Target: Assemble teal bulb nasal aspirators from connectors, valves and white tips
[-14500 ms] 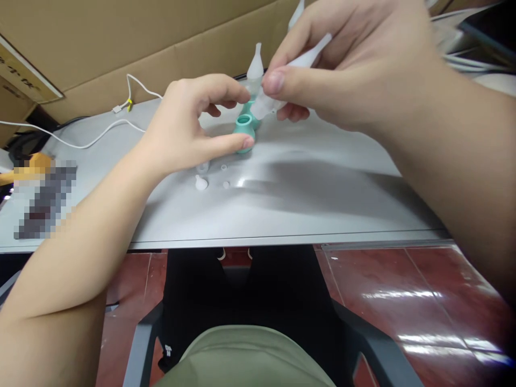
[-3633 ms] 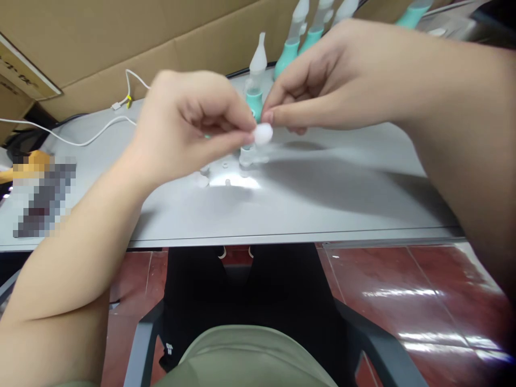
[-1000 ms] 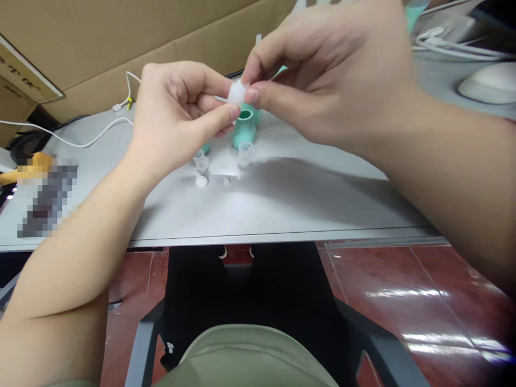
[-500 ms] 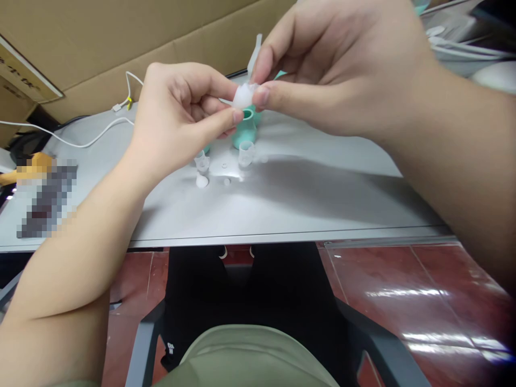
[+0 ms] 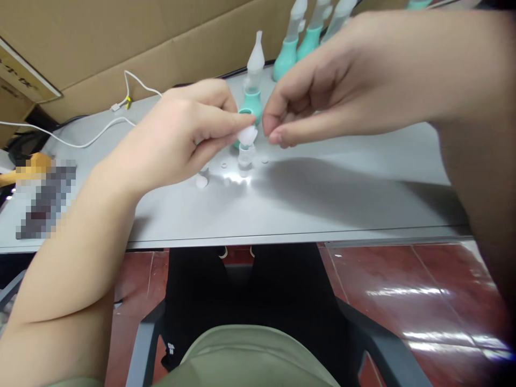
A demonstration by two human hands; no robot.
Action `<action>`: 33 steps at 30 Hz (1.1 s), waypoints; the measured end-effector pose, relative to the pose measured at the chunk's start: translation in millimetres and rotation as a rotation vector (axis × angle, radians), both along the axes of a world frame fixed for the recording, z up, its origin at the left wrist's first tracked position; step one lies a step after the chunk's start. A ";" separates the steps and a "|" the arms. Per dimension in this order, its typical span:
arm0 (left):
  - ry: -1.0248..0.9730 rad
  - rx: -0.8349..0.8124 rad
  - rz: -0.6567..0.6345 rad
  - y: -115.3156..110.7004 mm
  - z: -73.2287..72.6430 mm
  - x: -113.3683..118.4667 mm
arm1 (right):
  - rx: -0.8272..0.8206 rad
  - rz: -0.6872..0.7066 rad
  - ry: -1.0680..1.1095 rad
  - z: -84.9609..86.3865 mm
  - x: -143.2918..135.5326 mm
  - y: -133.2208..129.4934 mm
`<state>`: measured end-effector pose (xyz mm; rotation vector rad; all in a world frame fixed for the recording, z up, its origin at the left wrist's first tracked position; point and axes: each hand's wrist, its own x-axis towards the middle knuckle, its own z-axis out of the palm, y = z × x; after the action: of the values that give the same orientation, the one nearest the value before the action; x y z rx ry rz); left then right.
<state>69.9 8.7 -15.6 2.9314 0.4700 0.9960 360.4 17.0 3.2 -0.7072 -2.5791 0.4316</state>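
lowered from its earlier spot, the white tip (image 5: 246, 135) is pinched in the left hand (image 5: 177, 129), just above the clear cup (image 5: 244, 159) on the grey table (image 5: 322, 199). the right hand (image 5: 322, 102) has parted from it, thumb and finger narrowed together; whether they grip anything, i cannot tell. one teal bulb (image 5: 252, 99) stands behind.

1. Left hand (image 5: 181, 131) pinches the white tip (image 5: 247, 135), right by the clear cup (image 5: 245, 158); contact's hard to call!
2. Right hand (image 5: 326, 97), fingertips together, hovers nearby.
3. Open teal bulb (image 5: 245, 110) just behind; cardboard (image 5: 121, 37) at the back.
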 end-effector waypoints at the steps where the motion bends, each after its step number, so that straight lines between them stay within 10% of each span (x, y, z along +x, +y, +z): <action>1: 0.021 -0.025 -0.009 -0.8 0.1 -0.5 | -0.005 0.033 -0.040 -1.4 0.5 3.5; 18: 0.271 -0.287 0.021 -18.9 5.7 12.6 | -0.199 0.081 -0.236 -30.0 -5.6 22.4; 33: 0.238 -0.180 0.003 -20.8 7.9 4.4 | -0.291 -0.187 -0.387 -1.6 -2.5 11.8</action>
<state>74.3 -12.0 -7.7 2.8957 0.5385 0.5713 358.0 28.8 1.6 -1.2289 -2.7953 0.6735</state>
